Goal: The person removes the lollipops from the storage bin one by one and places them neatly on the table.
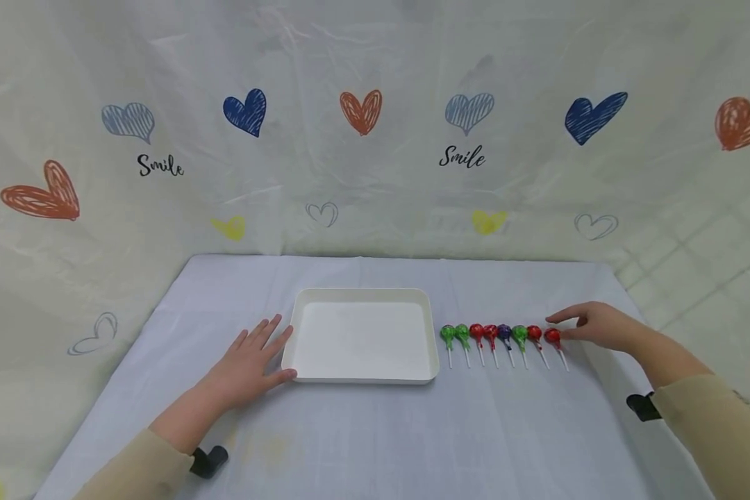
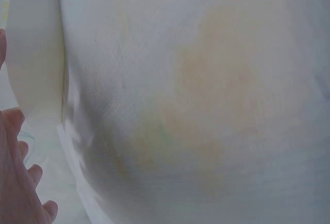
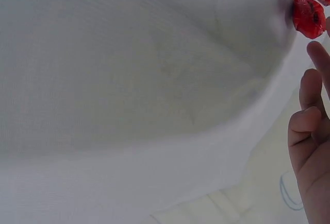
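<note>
A row of several lollipops in green, red and purple wrappers lies to the right of a white tray [image 1: 360,378], heads away from me and white sticks toward me. My left hand [image 1: 240,371] has its fingers spread at the tray's left rim, thumb near the front left corner. At the row's right end, my right hand [image 1: 603,326] reaches over the last red lollipop [image 1: 553,336], thumb and forefinger apart beside its head. In the right wrist view, the red lollipop [image 3: 308,18] lies just beyond the fingertips [image 3: 315,51], and part of the hand is cut off.
A white cloth [image 1: 387,437] with faint yellowish stains covers the table. Behind it hangs a pale curtain [image 1: 406,180] printed with hearts and the word "Smile". Both wrists carry small black devices [image 1: 209,462].
</note>
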Available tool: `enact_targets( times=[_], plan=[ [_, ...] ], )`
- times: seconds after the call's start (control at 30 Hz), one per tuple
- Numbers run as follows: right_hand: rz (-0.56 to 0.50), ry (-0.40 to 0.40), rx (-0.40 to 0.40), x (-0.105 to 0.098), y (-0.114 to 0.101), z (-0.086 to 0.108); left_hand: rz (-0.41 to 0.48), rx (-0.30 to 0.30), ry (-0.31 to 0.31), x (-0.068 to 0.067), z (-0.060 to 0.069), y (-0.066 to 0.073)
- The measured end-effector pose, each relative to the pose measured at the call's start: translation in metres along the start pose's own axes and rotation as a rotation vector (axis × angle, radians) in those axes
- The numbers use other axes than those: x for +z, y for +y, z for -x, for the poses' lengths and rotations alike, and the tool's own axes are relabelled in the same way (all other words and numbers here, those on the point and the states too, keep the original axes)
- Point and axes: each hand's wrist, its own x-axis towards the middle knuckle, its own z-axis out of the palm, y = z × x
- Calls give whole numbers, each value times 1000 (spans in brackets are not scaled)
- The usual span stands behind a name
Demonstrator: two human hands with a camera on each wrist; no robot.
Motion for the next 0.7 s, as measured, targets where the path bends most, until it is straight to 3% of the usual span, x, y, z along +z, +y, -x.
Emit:
enact_targets(
  times=[0.7],
  plan=[
    [-8,-7,-12,10,-3,-6,-6,6,11,2,0,-2]
  ],
)
